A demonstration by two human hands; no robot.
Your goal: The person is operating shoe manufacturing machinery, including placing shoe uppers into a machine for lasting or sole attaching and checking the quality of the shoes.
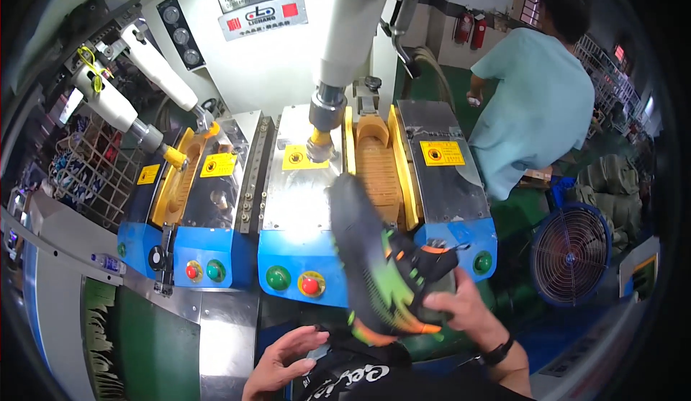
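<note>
A black sports shoe (381, 275) with green and orange patches hangs tilted in front of the right-hand press station. My right hand (464, 307) is closed on it at its lower right side, thumb on the upper. Its fingers are partly hidden behind the shoe. Low in the view, my left hand (288, 358) is near my black printed shirt (360, 376), fingers apart and apparently holding nothing. Just beyond the shoe is a ridged brown mould (378, 167) between yellow side pads (404, 163). A white press cylinder (353, 34) comes down beside it.
A second station with a yellow-edged mould (175, 185) stands left under two slimmer cylinders. Green buttons (278, 278) and red buttons (311, 284) line the blue fronts. A person in a pale teal top (536, 98) is at the right, beyond a round blue fan (572, 255).
</note>
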